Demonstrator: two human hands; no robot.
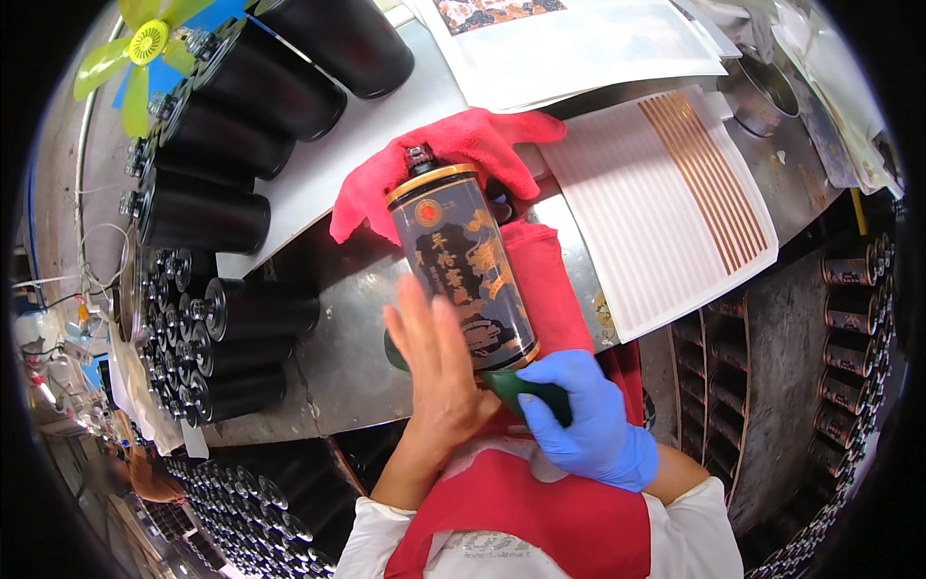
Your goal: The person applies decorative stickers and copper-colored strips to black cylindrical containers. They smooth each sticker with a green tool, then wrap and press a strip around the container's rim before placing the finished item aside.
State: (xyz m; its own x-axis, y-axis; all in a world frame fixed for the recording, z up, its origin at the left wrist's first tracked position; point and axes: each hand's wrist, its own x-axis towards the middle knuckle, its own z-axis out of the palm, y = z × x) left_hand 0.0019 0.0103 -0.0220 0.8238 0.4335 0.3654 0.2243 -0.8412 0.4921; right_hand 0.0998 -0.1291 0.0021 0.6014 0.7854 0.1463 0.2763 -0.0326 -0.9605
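Note:
A black bottle with gold and orange decoration and a gold rim lies in front of me, its dark neck pointing away. Red cloth is bunched around its far end. My left hand, bare, has its fingers stretched out over the bottle's near left side; whether they touch it I cannot tell. In a blue glove, my right hand grips a dark green scraper-like piece at the bottle's near end. Another bit of dark green shows left of my left hand, mostly hidden.
Plain black bottles lie along the left, with more stacked nearer. Right of the bottle lies a white sheet with gold-brown strips; a metal cup stands beyond it. Decorated bottles fill racks at far right. A yellow-green fan is at upper left.

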